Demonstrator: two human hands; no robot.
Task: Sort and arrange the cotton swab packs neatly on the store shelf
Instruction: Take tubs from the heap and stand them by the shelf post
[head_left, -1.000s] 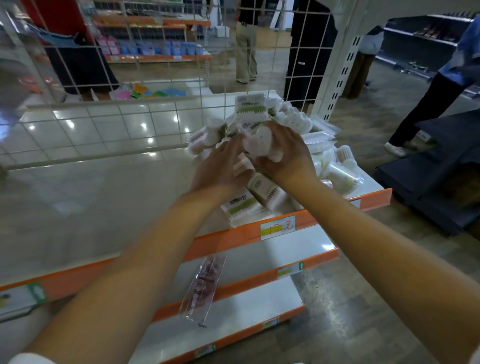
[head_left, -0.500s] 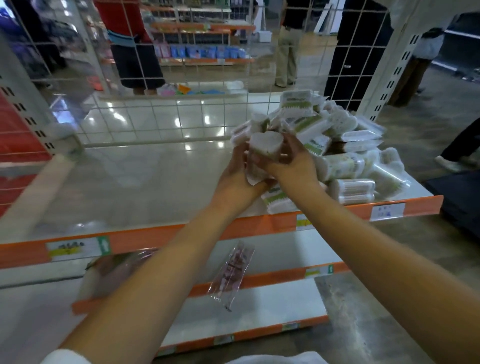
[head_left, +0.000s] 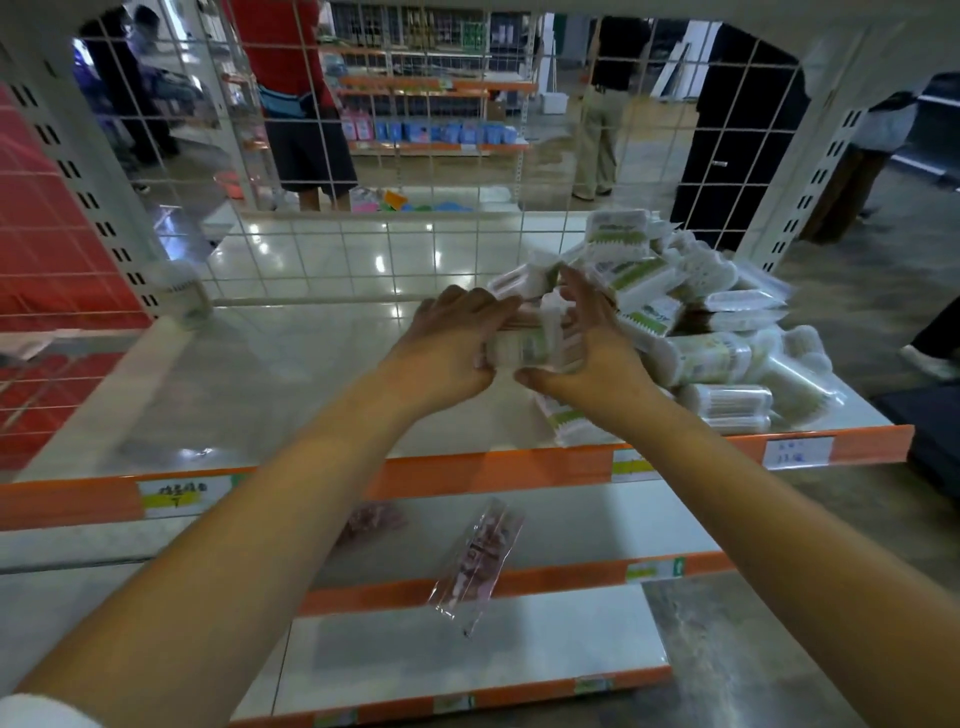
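Cotton swab pack (head_left: 524, 347) held between both hands, just above the top shelf (head_left: 291, 395), at the left edge of the heap of packs (head_left: 717, 332). Looks like a short clear plastic tub in film wrap with a green-and-white label; probably very light, rigid enough to hold shape but thin-walled, so likely dents under a hard squeeze. Film probably slick. Best taken across the two flat ends or round the barrel, not by loose wrap. Could be more than one pack stacked in the grip; cannot tell from this angle.

Left hand (head_left: 457, 343) on the pack's left side, fingers curled over the top, thumb underneath near side. Right hand (head_left: 587, 348) on the right side, fingers (head_left: 576, 291) arched over the far top edge, thumb along the bottom. Both sets clamped on the same pack, palms facing each other. Both forearms extended forward and converging, wrists roughly level.

Heap sits on the right half of the shelf, jumbled, some packs lying flat, some tilted, reaching the near orange edge strip (head_left: 519, 467). Left half of the shelf bare white. Wire grid back panel (head_left: 363, 249) on the far side. Lower shelf carries a clear sachet (head_left: 480, 556) hanging over its near edge.
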